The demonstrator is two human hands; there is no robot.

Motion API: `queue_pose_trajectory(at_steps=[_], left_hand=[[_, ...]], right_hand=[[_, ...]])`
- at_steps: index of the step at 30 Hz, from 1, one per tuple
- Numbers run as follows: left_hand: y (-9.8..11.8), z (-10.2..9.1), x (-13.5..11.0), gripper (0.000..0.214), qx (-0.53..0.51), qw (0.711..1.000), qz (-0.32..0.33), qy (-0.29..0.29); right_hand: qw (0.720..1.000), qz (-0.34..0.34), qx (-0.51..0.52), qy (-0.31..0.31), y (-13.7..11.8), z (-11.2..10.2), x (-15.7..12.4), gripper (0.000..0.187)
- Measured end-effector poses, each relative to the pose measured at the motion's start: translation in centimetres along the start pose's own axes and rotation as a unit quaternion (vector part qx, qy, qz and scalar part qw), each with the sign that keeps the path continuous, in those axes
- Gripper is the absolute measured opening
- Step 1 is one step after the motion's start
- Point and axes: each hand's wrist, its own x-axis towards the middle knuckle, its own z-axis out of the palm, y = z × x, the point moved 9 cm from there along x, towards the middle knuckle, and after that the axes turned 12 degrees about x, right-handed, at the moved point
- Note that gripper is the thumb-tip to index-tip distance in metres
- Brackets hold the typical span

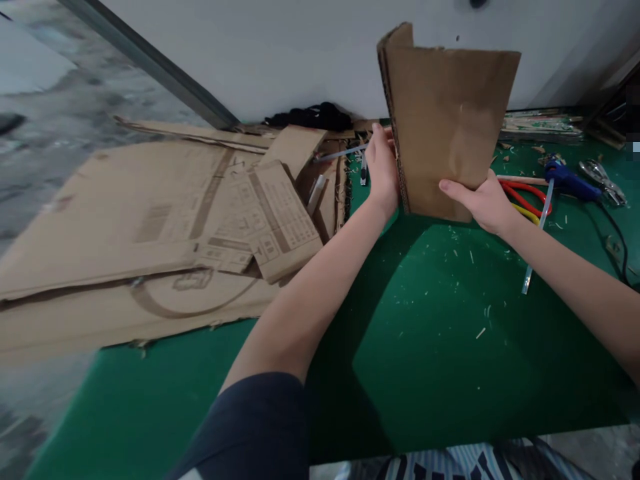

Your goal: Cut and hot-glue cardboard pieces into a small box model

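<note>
Brown corrugated cardboard makes up the folded piece (450,133) that the person holds up in front of the pale wall (300,53), over the green table (425,320), with its broad face turned toward the camera and a narrow flap bent along its left side. The right hand (483,200) is clamped on the lower right corner, thumb pressed on the face and the other fingers hidden behind. The left hand (383,167) lies along the left edge, fingers partly behind the flap; I cannot tell whether it pinches the board or only braces it, nor whether the bottom edge touches the table. The likeliest trouble seems to be at the fold: uneven pressure from the 2 hands could crease the face or twist the flap out of line. With the sure grip low at 1 corner, the tall upper part could tip if the left side is let go. A sweep to the right could catch the translucent glue stick (534,260), the red handle (535,189) or the blue glue gun (573,181), whose cord (620,233) could snag a forearm; if the gun is hot, which does not show, its tip could burn. On the left, what looks like a utility knife (363,167) lies near the wrist, and the heaped cardboard sheets (165,193) could slide if an elbow knocks them
</note>
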Motion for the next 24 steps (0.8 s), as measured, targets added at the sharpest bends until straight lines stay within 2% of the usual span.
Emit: queue_pose_trajectory(at_steps=[3,5,6,8,10,13,15,18,21,24], left_hand=[[1.1,-2.5,0.5,0.072,-0.106,0.993,-0.007,0.051],[3.0,-3.6,0.2,0.067,-0.086,0.995,0.021,0.046],[4.5,-3.9,-0.2,0.066,-0.065,0.996,0.06,0.035],[7.8,-4.0,-1.8,0.074,-0.012,0.985,0.172,0.003],[10.3,-3.1,-4.1,0.097,0.041,0.961,0.268,-0.047],[11.2,-2.0,-6.7,0.112,0.117,0.941,0.306,-0.089],[11.2,-2.6,-7.8,0.111,0.136,0.943,0.299,-0.05],[11.3,-4.3,-9.8,0.093,0.124,0.95,0.284,0.03],[11.4,-4.7,-11.6,0.059,0.13,0.953,0.271,0.044],[11.0,-5.3,-11.5,0.028,0.144,0.961,0.228,0.063]], right_hand=[[0.998,-0.032,-0.048,0.029,-1.7,-0.1,0.2,0.083],[0.993,-0.05,-0.095,0.047,-3.1,-0.1,0.3,0.082],[0.99,-0.058,-0.119,0.052,-3.8,0.0,0.3,0.081],[0.982,-0.077,-0.167,0.05,-4.9,0.4,0.1,0.075],[0.972,-0.104,-0.206,0.036,-5.8,1.2,-0.3,0.07],[0.956,-0.154,-0.25,0.006,-6.5,2.7,-1.4,0.065],[0.943,-0.171,-0.287,0.006,-6.5,3.5,-2.2,0.061],[0.916,-0.171,-0.362,0.001,-6.1,4.9,-3.3,0.06],[0.89,-0.179,-0.419,-0.028,-5.6,6.4,-4.4,0.06],[0.869,-0.198,-0.45,-0.054,-5.7,7.6,-5.0,0.064]])
